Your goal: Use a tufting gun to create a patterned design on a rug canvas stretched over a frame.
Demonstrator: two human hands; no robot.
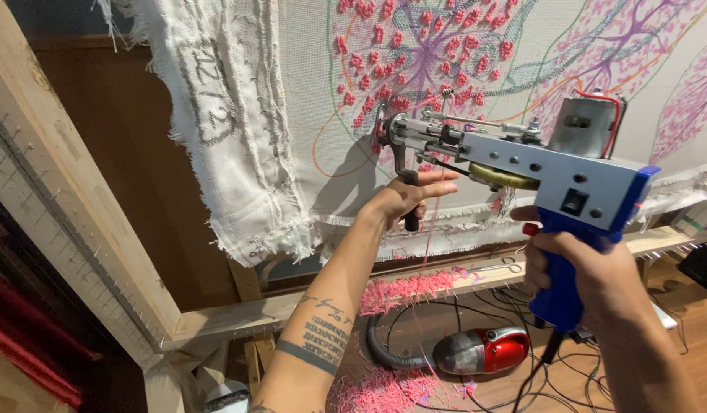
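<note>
I hold a grey and blue tufting gun (pixel 521 164) up against a stretched white cloth (pixel 307 115). My right hand (pixel 579 264) grips its blue pistol handle. My left hand (pixel 403 197) is closed around the black front handle below the needle. The gun's tip (pixel 384 131) touches the cloth at the lower edge of a patch of pink tufts (pixel 422 53) with purple branching lines. A strand of pink yarn (pixel 428 229) hangs down from the gun.
A wooden frame (pixel 78 222) with rows of small nails holds the cloth. Frayed cloth edges (pixel 238 191) hang at the left. Pink yarn scraps (pixel 407 291) lie on the lower beam and floor. A red hand vacuum (pixel 483 350) and black cables (pixel 514 306) lie below.
</note>
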